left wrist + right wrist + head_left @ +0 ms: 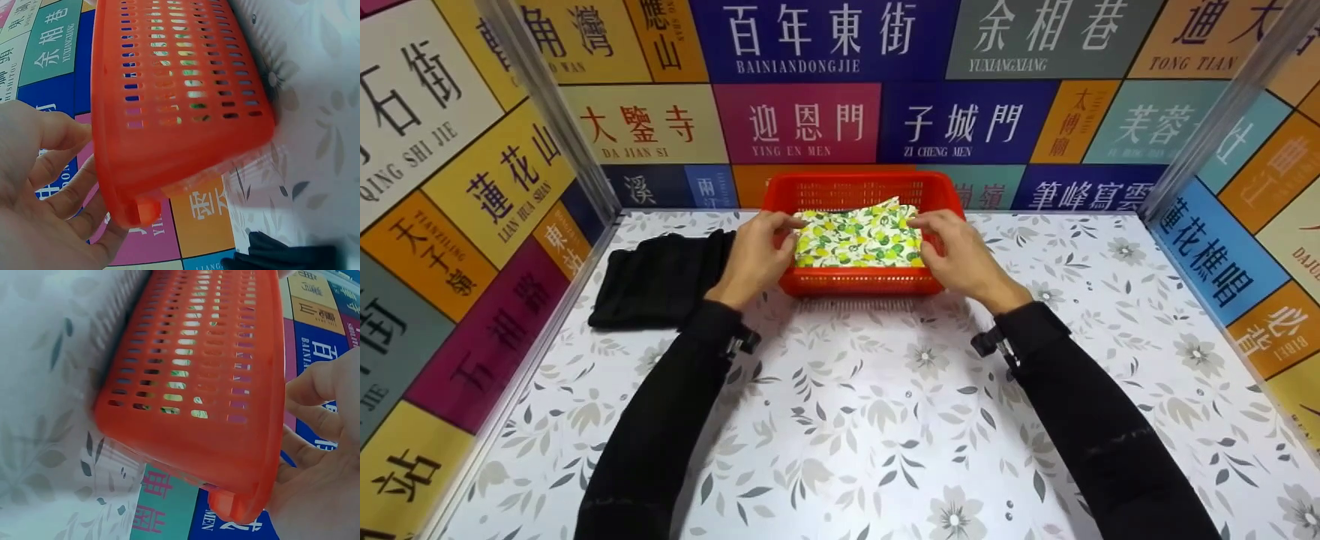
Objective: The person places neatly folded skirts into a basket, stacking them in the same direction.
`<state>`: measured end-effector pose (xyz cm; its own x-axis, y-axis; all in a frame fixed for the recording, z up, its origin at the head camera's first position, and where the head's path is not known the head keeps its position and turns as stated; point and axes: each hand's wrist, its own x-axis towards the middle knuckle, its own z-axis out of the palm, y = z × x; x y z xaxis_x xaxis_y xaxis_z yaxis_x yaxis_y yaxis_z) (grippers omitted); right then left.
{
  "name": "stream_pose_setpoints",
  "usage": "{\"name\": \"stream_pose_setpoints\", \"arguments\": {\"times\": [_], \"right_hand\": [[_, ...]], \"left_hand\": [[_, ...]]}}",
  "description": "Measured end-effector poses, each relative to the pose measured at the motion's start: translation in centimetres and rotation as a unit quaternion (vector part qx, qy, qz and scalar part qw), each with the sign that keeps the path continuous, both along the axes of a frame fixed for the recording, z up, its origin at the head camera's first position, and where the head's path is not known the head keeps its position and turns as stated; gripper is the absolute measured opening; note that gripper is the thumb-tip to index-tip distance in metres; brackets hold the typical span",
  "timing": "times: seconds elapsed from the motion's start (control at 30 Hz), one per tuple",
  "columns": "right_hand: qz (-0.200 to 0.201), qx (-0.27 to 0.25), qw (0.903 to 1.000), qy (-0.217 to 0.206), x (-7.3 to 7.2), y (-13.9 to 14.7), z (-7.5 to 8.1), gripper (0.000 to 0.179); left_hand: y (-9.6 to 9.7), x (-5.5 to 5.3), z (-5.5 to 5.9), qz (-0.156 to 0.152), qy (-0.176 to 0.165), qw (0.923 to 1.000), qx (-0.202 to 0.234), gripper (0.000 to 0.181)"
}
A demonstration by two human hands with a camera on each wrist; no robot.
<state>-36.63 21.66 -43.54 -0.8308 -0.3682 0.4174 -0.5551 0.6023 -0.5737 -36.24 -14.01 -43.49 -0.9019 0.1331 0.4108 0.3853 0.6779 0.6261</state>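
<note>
Beyond the bare front of the worktop [847,420], the left hand [756,255] and right hand [966,255] flanked the patterned cloth [859,238] in the red basket [859,282], fingers bent; whether they pinched it, I couldn't tell. Lettered panels [799,124] stood behind.

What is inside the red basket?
A cloth with a green-and-yellow pattern on white lies in the red basket. The cloth covers the basket's floor in the head view, so whether anything else lies beneath it cannot be seen.
</note>
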Motion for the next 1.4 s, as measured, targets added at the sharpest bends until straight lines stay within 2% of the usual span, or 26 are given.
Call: {"name": "stream_pose_setpoints", "arguments": {"times": [0.23, 0.37, 0.53, 0.67, 0.83, 1.03, 1.13, 1.23, 1.4], "right_hand": [[0.028, 0.001, 0.9984, 0.050, 2.1, -0.4, -1.2, 0.042], [0.043, 0.001, 0.9967, 0.069, 3.3, -0.6, -2.0, 0.044], [0.063, 0.003, 0.9935, 0.095, 4.5, -1.3, -2.8, 0.045], [0.084, 0.011, 0.9893, 0.119, 5.1, -2.0, -3.5, 0.045], [0.098, 0.031, 0.9839, 0.146, 5.8, -3.0, -4.0, 0.046], [0.126, 0.051, 0.9767, 0.166, 6.2, -4.6, -4.4, 0.048], [0.137, 0.065, 0.9736, 0.170, 6.4, -5.3, -4.5, 0.053], [0.149, 0.074, 0.9722, 0.165, 6.6, -6.1, -4.5, 0.059], [0.175, 0.081, 0.9720, 0.134, 6.7, -7.4, -4.7, 0.059]], "left_hand": [[-1.9, 0.4, -1.3, 0.020, 0.057, 0.9974, 0.040, 0.036], [-3.3, 0.5, -2.1, 0.036, 0.057, 0.9962, 0.055, 0.038], [-5.8, 1.0, -3.0, 0.071, -0.002, 0.9971, 0.025, 0.041], [-8.3, 1.5, -4.0, 0.105, -0.049, 0.9933, 0.000, 0.044], [-11.2, 2.2, -4.9, 0.150, -0.106, 0.9828, -0.024, 0.048], [-14.2, 2.9, -5.6, 0.199, -0.152, 0.9675, -0.034, 0.052], [-15.3, 3.2, -6.0, 0.206, -0.188, 0.9593, -0.047, 0.059], [-16.1, 3.4, -6.5, 0.199, -0.213, 0.9546, -0.062, 0.063], [-16.8, 3.9, -6.9, 0.185, -0.213, 0.9563, -0.077, 0.063]]}}
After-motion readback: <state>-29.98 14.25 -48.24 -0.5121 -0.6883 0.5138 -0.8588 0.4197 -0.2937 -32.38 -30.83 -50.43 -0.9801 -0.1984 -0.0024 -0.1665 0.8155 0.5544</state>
